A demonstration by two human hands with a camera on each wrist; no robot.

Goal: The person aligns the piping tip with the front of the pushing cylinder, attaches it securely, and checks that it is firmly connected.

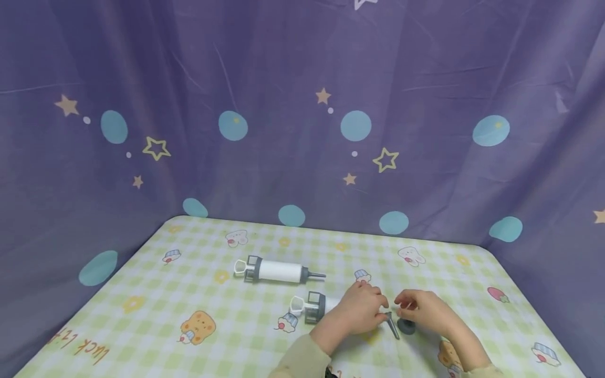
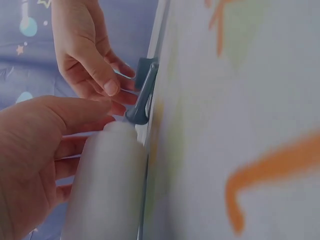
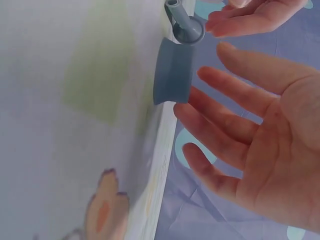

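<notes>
Bent fingers of my left hand [image 1: 359, 310] [image 2: 30, 155] lie around the front end of a white tube [image 1: 332, 303] [image 2: 107, 185], which has a dark grey collar and white pull handle. A grey nozzle [image 1: 392, 326] [image 2: 142, 97] [image 3: 184, 22] rests on the cloth just past the tube's front end. Right of it is a short dark grey ring piece [image 1: 406, 326] [image 3: 173, 72]. My right hand [image 1: 427, 311] [image 3: 265, 125] hovers over that ring with loosely bent, spread fingers, fingertips close to its edge; contact is hard to tell.
Farther back on the table lies a second white tube [image 1: 280, 271] with a grey nozzle, collar and white handle. A green checked cloth [image 1: 156, 315] with printed pictures covers the table. Behind stands a purple curtain [image 1: 293, 173] with stars and blue dots.
</notes>
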